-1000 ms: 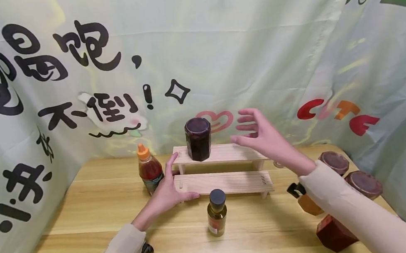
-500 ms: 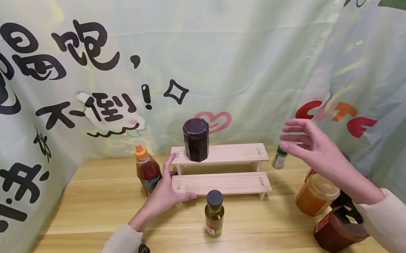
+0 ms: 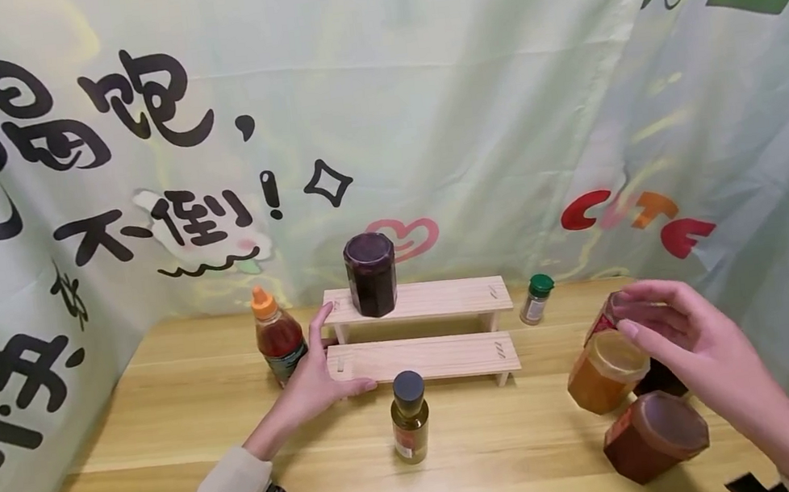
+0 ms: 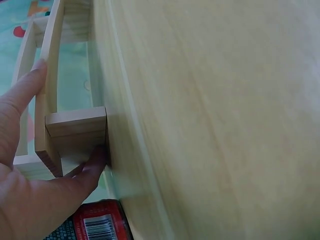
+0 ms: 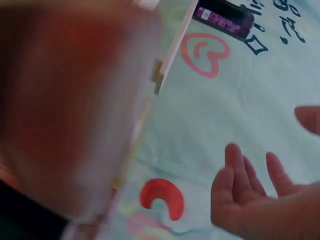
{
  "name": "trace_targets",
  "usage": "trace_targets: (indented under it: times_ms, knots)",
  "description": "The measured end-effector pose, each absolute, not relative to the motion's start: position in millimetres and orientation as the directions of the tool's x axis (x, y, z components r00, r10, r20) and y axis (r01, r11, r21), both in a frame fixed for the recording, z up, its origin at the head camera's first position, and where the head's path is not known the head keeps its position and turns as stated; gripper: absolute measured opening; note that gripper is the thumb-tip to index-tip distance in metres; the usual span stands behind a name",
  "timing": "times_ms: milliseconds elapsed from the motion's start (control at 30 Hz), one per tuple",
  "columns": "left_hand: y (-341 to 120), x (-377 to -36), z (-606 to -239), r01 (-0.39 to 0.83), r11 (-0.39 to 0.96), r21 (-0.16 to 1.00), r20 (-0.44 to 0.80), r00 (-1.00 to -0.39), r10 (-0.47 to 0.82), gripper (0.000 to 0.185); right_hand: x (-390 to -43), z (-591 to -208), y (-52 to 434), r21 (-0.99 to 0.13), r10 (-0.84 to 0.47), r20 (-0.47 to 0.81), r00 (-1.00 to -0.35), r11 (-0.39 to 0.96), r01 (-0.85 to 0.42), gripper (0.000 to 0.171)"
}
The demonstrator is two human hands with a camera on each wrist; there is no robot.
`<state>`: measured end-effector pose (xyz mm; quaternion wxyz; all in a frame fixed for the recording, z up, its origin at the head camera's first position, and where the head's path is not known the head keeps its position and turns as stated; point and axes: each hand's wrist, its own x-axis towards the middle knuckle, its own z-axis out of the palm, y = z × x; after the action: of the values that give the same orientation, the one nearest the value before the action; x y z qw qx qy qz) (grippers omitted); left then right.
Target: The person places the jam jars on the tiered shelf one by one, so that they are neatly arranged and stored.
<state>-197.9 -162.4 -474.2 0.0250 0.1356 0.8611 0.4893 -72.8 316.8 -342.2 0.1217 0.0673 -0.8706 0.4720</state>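
**K:** Wood table (image 3: 167, 434), printed green cloth (image 3: 459, 109) all round. Two-step rack (image 3: 422, 356) sits far centre, dark jar (image 3: 371, 274) on its upper step, left end. Sauce bottle (image 3: 275, 337) just left of the rack, oil bottle (image 3: 410, 416) near it, shaker (image 3: 536, 299) to its right.

**M:** Hands?

**K:** Left hand (image 3: 314, 377) rests on the rack's left end, fingers straight, not wrapped round anything. Right hand (image 3: 682, 335) hangs over the jar cluster at right: amber jar (image 3: 603, 376), brown jar (image 3: 650, 436), red jar (image 3: 603, 318) furthest. Fingers are loosely bent and holding nothing.

**M:** Step?

**K:** My read: it's a reach for a jar, rack braced meanwhile. Fingertips are nearest the red jar, but I can't tell if they touch. A pick would need the fingers round the lid or body, clear of the amber jar, which is tight beside it.

**M:** Do the wrist cams add anything?

**K:** Left wrist shows the thumb (image 4: 95, 160) tucked against the rack leg (image 4: 75, 130), which the head view hides. Right wrist shows the fingers (image 5: 235, 165) spread with nothing between them, and a blurred reddish jar (image 5: 65, 110) close by. Only the head view gives the layout.
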Motion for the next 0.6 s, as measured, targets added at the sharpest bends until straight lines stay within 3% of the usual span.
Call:
trace_targets:
  times_ms: [133,300,433,600]
  knots:
    - [-163,-198,-472,0.210,0.484,0.849,0.090,-0.962,0.258,0.138,-57,-357,328,-0.845,0.079,0.260,-0.962,0.501,-0.187,0.039]
    - [-164,-198,-471,0.204,0.485,0.850,0.085,-0.963,0.255,0.139,-39,-384,331,-0.828,0.150,0.276,-0.950,0.538,-0.156,0.042]
    - [-164,-197,-471,0.203,0.488,0.849,0.083,-0.963,0.257,0.139,-28,-406,336,-0.798,0.156,0.276,-0.948,0.588,-0.136,0.052]
    - [-163,-197,-472,0.208,0.485,0.850,0.086,-0.961,0.262,0.138,-23,-425,344,-0.783,0.177,0.133,-0.975,0.622,0.006,0.071]
